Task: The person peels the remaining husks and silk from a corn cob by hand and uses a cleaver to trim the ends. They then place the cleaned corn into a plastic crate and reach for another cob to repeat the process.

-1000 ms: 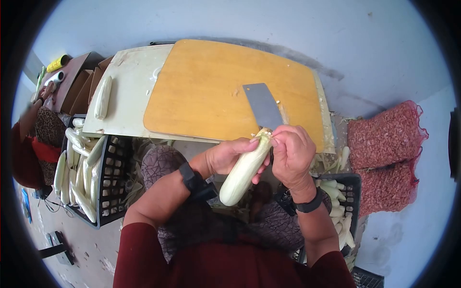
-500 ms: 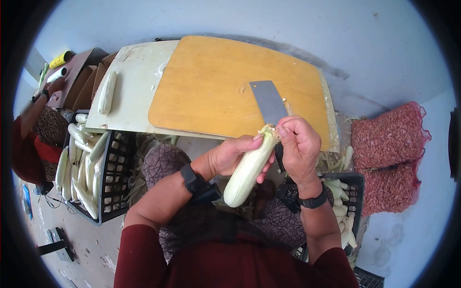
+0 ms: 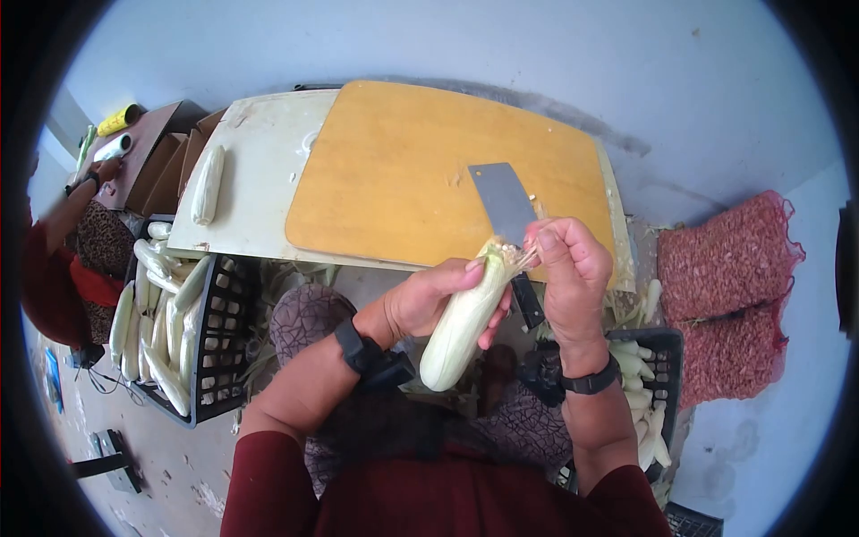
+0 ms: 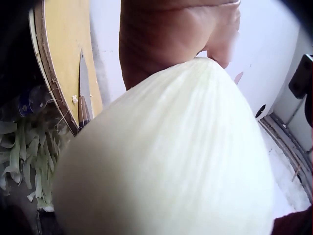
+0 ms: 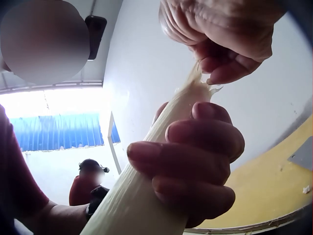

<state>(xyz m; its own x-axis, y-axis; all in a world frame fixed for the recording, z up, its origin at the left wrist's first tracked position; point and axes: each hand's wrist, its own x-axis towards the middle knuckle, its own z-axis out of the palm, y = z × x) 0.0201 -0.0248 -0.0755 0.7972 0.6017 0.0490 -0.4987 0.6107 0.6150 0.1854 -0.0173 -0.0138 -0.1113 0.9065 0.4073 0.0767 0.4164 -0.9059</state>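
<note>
My left hand [image 3: 419,300] grips an ear of corn [image 3: 458,336] in pale green husk, held tilted above my lap. Its fingers [image 5: 195,161] wrap round the ear near the narrow end in the right wrist view. My right hand [image 3: 574,273] pinches thin strands of silk or husk [image 3: 523,258] at that end, pulled out to the right. The ear's thick end [image 4: 166,166] fills much of the left wrist view. Just beyond the hands a cleaver [image 3: 501,195] lies on the yellow board [image 3: 385,170], its dark handle [image 3: 528,302] jutting over the near edge.
One ear [image 3: 208,185] lies on the pale tabletop [image 3: 259,134]. Black crates [image 3: 213,358] of corn stand at left and right, the right crate [image 3: 667,358] beside my forearm. Red mesh sacks [image 3: 729,259] lean by the wall. Another person [image 3: 67,259] works at far left.
My right hand has drawn away from the ear's tip to the right, stretching the pinched strands out. The left hand keeps its hold on the ear.
</note>
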